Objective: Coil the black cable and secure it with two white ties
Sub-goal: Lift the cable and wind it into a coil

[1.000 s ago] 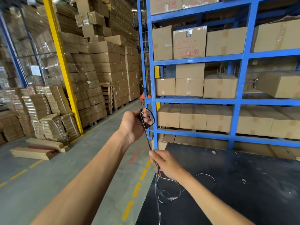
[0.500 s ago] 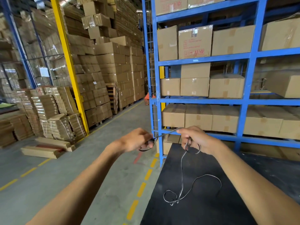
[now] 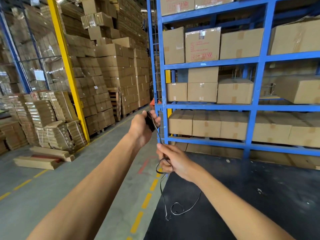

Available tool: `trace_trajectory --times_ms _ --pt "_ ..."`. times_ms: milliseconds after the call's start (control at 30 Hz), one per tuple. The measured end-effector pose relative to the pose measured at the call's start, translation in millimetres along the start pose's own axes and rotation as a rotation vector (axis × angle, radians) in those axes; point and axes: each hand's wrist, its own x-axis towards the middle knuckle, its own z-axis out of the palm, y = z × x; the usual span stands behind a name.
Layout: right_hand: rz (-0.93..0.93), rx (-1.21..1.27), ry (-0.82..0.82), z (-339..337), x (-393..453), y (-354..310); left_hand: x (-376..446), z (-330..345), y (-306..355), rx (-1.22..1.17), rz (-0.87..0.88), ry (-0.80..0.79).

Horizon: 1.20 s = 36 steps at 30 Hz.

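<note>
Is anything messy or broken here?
Nothing looks broken. The loose end of the black cable lies in a tangle on the dark table, not yet coiled. The left hand holds the wound part and the right hand holds the next stretch. On the floor, flat cardboard pieces lie loose.
</note>
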Motion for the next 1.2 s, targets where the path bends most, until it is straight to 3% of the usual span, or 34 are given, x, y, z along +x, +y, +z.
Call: trace_trajectory --times_ms 200,333,400,533,667,733,833,967,1033,1200 --pt "0.089 0.075 -0.074 -21 -19 32 -10 -11 43 -0.279 -0.049 -0.142" --pt "0.085 0.230 0.069 -48 -25 30 -21 -31 62 -0.364 -0.086 -0.252" --pt "0.076 0.052 0.101 -61 -23 25 -29 -37 69 -0.291 -0.093 -0.319" --pt "0.124 -0.430 0.186 -75 -17 9 -41 -44 79 0.104 -0.100 -0.361" --pt "0.014 -0.715 0.426 -81 0 -15 -55 -46 67 0.634 -0.296 -0.408" --pt "-0.033 -0.779 0.510 -80 5 -33 -56 -48 56 0.975 -0.325 -0.450" --pt "-0.106 -0.647 0.513 -70 9 -67 -52 -58 39 1.374 -0.174 -0.413" --pt "-0.064 -0.436 0.251 -39 1 -92 -31 -80 20 1.362 0.236 0.009" --pt "-0.097 -0.380 0.142 -17 -2 -91 -20 -84 14 1.314 0.378 0.144" --pt "-0.124 -0.223 0.069 30 -4 -53 -9 -75 16 0.665 0.370 0.156"
